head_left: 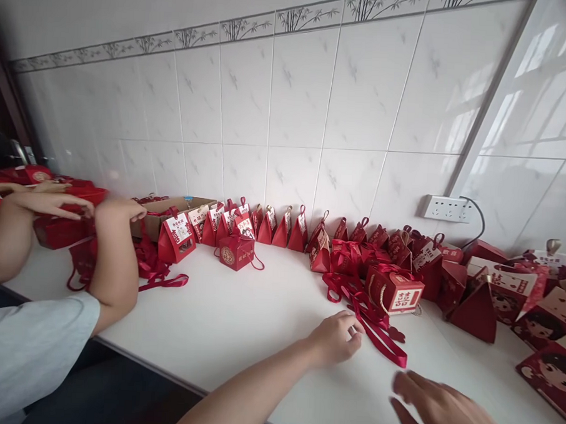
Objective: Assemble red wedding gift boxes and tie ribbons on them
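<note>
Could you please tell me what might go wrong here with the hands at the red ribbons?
The left hand touches the loose red ribbons, which lie tangled beside the small red box; a tug might drag several at once or tip the box. The right hand, blurred, hovers close to the printed boxes at the right and could knock one.

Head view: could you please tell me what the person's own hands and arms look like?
Both are bare: the left hand and its forearm show no sleeve, glove, watch or ring, and the right hand, blurred, looks ungloved too. The pale blue short sleeve at the left is another person's.
</note>
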Tool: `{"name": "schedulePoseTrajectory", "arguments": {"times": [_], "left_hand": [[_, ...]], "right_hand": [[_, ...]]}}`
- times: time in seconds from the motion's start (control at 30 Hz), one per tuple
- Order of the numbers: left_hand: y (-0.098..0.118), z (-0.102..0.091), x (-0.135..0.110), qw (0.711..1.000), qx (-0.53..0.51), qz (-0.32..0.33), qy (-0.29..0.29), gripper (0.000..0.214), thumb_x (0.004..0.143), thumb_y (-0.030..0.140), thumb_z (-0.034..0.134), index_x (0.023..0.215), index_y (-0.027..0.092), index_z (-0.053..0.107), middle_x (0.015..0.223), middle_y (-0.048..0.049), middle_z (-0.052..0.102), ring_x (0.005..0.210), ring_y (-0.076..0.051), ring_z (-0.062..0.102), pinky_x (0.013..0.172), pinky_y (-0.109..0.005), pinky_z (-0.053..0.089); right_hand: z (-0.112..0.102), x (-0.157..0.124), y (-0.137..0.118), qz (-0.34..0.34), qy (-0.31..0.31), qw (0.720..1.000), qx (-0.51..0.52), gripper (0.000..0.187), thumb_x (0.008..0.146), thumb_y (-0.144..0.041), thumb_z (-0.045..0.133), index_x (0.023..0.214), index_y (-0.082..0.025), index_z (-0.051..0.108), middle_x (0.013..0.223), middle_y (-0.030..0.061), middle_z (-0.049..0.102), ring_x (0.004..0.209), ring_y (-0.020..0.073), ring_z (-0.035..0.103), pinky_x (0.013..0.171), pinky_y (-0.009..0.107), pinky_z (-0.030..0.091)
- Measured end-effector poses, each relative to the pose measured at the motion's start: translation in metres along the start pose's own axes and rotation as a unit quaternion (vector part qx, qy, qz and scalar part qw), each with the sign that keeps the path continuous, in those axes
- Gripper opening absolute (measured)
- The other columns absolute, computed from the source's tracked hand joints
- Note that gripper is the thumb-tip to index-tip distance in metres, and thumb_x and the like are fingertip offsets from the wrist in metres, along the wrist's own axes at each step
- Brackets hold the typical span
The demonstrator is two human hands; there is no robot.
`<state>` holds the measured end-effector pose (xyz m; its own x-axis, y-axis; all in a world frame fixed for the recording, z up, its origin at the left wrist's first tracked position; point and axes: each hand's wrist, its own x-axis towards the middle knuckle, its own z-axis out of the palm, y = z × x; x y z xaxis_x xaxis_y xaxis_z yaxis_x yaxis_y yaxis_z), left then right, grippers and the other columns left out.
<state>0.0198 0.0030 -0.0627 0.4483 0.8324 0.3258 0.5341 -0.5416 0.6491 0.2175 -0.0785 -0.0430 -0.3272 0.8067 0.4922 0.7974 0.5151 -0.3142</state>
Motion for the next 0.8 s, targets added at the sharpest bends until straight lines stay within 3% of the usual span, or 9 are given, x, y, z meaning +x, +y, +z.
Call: {"name": "schedulePoseTrajectory", "arguments": {"times": [0.03, 0.07, 0.2, 0.3, 0.4, 0.5, 0.63, 0.8], "left_hand": [[-0.006, -0.006, 0.0, 1.0, 0.009, 0.007, 0.022, 0.021, 0.078, 0.019, 0.052, 0.096, 0.018, 0.063, 0.105, -0.0076, 0.063, 0.094, -0.018, 0.062, 0.09, -0.031, 0.05], [-0.013, -0.014, -0.001, 0.998, 0.019, 0.01, 0.05, 0.026, 0.076, 0.018, 0.054, 0.102, 0.018, 0.061, 0.11, -0.0089, 0.061, 0.105, -0.021, 0.058, 0.097, -0.034, 0.046], [-0.059, -0.073, -0.014, 0.971, 0.072, -0.059, 0.218, 0.048, 0.075, 0.012, 0.053, 0.122, 0.016, 0.047, 0.134, -0.0156, 0.044, 0.133, -0.027, 0.034, 0.112, -0.046, 0.026], [-0.099, -0.13, -0.034, 0.91, 0.104, -0.172, 0.362, 0.054, 0.078, 0.015, 0.051, 0.129, 0.014, 0.034, 0.145, -0.02, 0.025, 0.14, -0.031, 0.018, 0.113, -0.054, 0.016], [-0.131, -0.178, -0.051, 0.827, 0.103, -0.296, 0.466, 0.072, 0.077, 0.026, 0.057, 0.135, 0.011, 0.019, 0.146, -0.028, 0.015, 0.14, -0.041, 0.011, 0.108, -0.063, 0.017], [-0.151, -0.204, -0.056, 0.788, 0.075, -0.371, 0.486, 0.085, 0.073, 0.037, 0.063, 0.137, 0.008, 0.015, 0.141, -0.0334, 0.023, 0.135, -0.045, 0.025, 0.103, -0.062, 0.029], [-0.16, -0.211, -0.048, 0.807, 0.064, -0.373, 0.454, 0.092, 0.063, 0.038, 0.072, 0.136, 0.014, 0.022, 0.138, -0.0214, 0.038, 0.132, -0.036, 0.036, 0.108, -0.048, 0.033], [-0.153, -0.202, -0.035, 0.828, 0.087, -0.344, 0.435, 0.072, 0.056, 0.035, 0.072, 0.119, 0.014, 0.042, 0.125, -0.0146, 0.048, 0.13, -0.033, 0.038, 0.109, -0.046, 0.033]], "right_hand": [[0.007, 0.012, -0.008, -0.032, -0.057, 0.998, -0.007, 0.025, 0.086, -0.038, 0.046, 0.069, -0.027, 0.06, 0.063, 0.001, 0.063, 0.048, 0.0181, 0.06, 0.045, 0.03, 0.047], [0.015, 0.023, -0.014, -0.034, -0.073, 0.997, -0.01, 0.027, 0.088, -0.036, 0.04, 0.072, -0.026, 0.059, 0.065, 0.0014, 0.064, 0.049, 0.0182, 0.061, 0.045, 0.03, 0.048], [0.052, 0.051, -0.017, -0.003, -0.042, 0.999, 0.034, 0.027, 0.089, -0.035, 0.033, 0.091, -0.023, 0.058, 0.096, 0.0082, 0.065, 0.07, 0.0192, 0.067, 0.056, 0.032, 0.055], [0.072, 0.052, -0.002, 0.014, -0.01, 0.998, 0.062, 0.026, 0.089, -0.034, 0.034, 0.091, -0.021, 0.057, 0.106, 0.0112, 0.061, 0.086, 0.0204, 0.068, 0.066, 0.033, 0.057], [0.082, 0.048, 0.007, 0.009, -0.013, 0.997, 0.07, 0.024, 0.09, -0.032, 0.035, 0.086, -0.022, 0.056, 0.103, 0.01, 0.059, 0.086, 0.0198, 0.066, 0.062, 0.03, 0.056], [0.083, 0.048, 0.006, -0.004, -0.008, 0.998, 0.069, 0.021, 0.09, -0.028, 0.036, 0.082, -0.023, 0.054, 0.099, 0.0083, 0.058, 0.081, 0.0185, 0.065, 0.061, 0.029, 0.055], [0.08, 0.052, 0.0, -0.001, -0.005, 0.998, 0.062, 0.019, 0.089, -0.022, 0.035, 0.082, -0.021, 0.053, 0.097, 0.0088, 0.057, 0.08, 0.0186, 0.064, 0.062, 0.03, 0.055], [0.072, 0.056, -0.006, 0.008, -0.033, 0.997, 0.07, 0.017, 0.085, -0.015, 0.035, 0.09, -0.018, 0.051, 0.098, 0.0113, 0.056, 0.085, 0.0215, 0.063, 0.068, 0.037, 0.056]]}}
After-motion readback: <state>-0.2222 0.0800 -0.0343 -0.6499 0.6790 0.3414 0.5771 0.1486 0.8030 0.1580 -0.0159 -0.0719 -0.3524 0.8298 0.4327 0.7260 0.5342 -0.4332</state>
